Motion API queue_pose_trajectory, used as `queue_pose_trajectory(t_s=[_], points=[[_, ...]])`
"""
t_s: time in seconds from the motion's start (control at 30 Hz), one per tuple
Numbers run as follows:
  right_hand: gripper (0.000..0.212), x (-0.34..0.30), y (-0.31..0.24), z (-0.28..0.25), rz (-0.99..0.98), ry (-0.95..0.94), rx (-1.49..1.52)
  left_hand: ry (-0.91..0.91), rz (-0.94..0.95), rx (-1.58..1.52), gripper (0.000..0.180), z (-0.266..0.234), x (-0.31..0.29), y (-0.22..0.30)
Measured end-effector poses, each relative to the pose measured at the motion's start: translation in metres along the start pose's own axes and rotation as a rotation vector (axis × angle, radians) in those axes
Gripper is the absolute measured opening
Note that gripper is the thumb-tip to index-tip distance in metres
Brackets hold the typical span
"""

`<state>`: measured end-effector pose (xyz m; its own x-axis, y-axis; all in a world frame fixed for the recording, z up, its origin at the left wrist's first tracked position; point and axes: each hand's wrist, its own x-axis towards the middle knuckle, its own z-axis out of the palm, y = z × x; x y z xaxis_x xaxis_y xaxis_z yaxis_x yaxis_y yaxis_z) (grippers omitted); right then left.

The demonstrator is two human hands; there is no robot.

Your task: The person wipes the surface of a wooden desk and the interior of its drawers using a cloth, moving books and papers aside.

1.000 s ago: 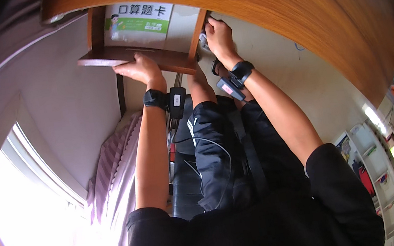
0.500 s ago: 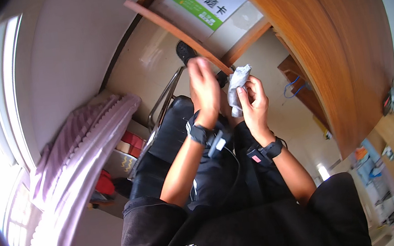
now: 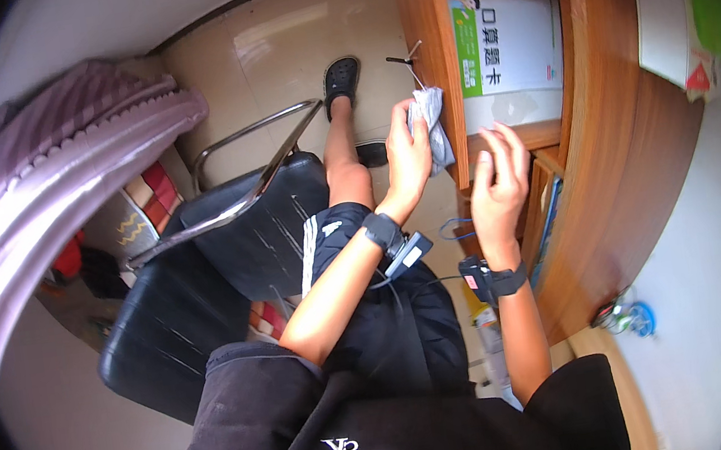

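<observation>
A crumpled grey-white cloth (image 3: 433,129) is pinched in my left hand (image 3: 407,164), and it hangs close against the outer face of an open drawer's wooden front (image 3: 446,59). My right hand (image 3: 502,193) holds nothing; its fingers are apart and partly curled, at the near end of the drawer. Inside the drawer lies a white and green booklet (image 3: 527,39) with large dark print. A thin pale cord with a dark end (image 3: 398,61) sticks out from the drawer front, just above the cloth.
A wooden desk (image 3: 635,98) runs along the right side, with an open shelf space under the drawer. To the left stands a black chair (image 3: 261,229) with a metal armrest (image 3: 232,219). Purple curtains (image 3: 98,168) hang at the far left. A blue cable (image 3: 455,229) loops below the drawer.
The cloth has gone from my right hand to my left and is now beside the drawer front. My view has turned, so the drawer and desk appear upright at the right.
</observation>
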<state>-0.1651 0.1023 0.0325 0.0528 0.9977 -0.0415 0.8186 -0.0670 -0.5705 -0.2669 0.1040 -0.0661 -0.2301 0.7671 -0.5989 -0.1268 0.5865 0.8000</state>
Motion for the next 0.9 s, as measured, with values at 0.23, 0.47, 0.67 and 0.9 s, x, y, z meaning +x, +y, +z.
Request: queue_pose_trajectory(t_s=[0.23, 0.47, 0.67, 0.9], points=[[0.04, 0.024, 0.01, -0.007, -0.072, -0.151, -0.195, 0.311, 0.335, -0.028, 0.027, 0.041, 0.065, 0.026], [0.035, -0.008, 0.048, 0.078, 0.175, -0.082, 0.038, 0.261, 0.437, -0.075, 0.033, 0.034, 0.171, 0.051], [0.037, -0.009, 0.067, 0.077, 0.234, -0.031, 0.057, -0.141, 0.456, -0.038, 0.032, 0.03, 0.06, -0.011], [0.043, -0.014, 0.076, 0.073, 0.293, -0.019, 0.063, -0.133, 0.449, -0.11, 0.026, 0.034, 0.042, -0.001]])
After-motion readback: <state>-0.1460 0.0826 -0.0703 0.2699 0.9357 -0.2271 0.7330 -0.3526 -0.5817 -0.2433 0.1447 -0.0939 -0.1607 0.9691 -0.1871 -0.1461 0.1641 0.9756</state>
